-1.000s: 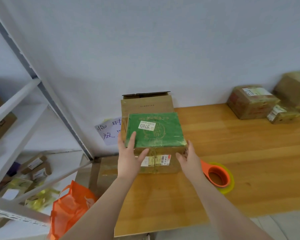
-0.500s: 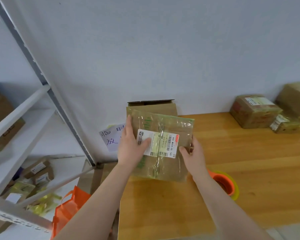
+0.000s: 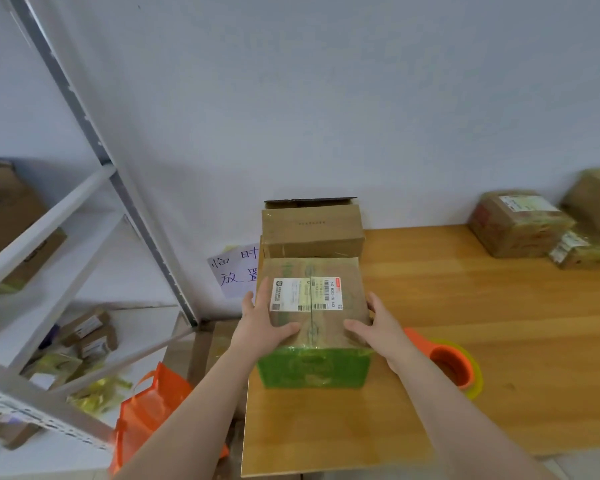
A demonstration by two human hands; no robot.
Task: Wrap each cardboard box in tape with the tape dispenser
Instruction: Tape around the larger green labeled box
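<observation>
Turning the cardboard box [image 3: 317, 323] label-up, green face now toward me, left hand [image 3: 260, 323] and right hand [image 3: 378, 327] clasping its sides, just left of the tape dispenser [image 3: 452, 363], probably readying another face for taping

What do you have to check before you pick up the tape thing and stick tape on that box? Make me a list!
1. The cardboard box sits flat on the table: ok.
2. The box is steadied: ok, the left hand and right hand hold its sides, thumbs on top.
3. The tape dispenser is close: ok, it lies on the table just right of the right hand.
4. A hand is free to take the dispenser: not ok, both are on the box.
5. A loose tape end is ready to pull: cannot tell.
</observation>
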